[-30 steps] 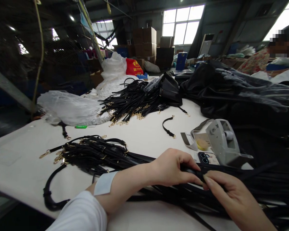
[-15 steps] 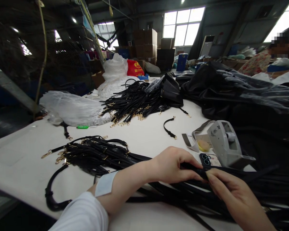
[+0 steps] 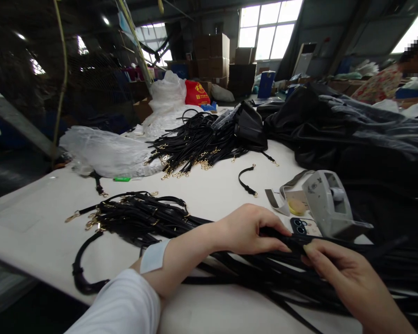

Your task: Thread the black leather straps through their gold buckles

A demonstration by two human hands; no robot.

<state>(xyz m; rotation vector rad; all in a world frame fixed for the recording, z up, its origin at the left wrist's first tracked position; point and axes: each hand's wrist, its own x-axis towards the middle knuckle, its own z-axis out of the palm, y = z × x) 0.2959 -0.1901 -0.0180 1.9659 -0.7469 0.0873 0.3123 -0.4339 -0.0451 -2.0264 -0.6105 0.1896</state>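
Big dim warehouse hall. Tall grid window in the far wall, bright daylight; another window far left, a third top right. Small ceiling lamp lit. Stacked cardboard boxes beyond the desk's far edge, white floor-standing air conditioner beside the window. Dark netting left. White desk top.

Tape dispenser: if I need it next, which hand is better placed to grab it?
Probably the right hand: it pinches the black strap directly in front of the tape dispenser. The left hand grips the strap farther to the left.
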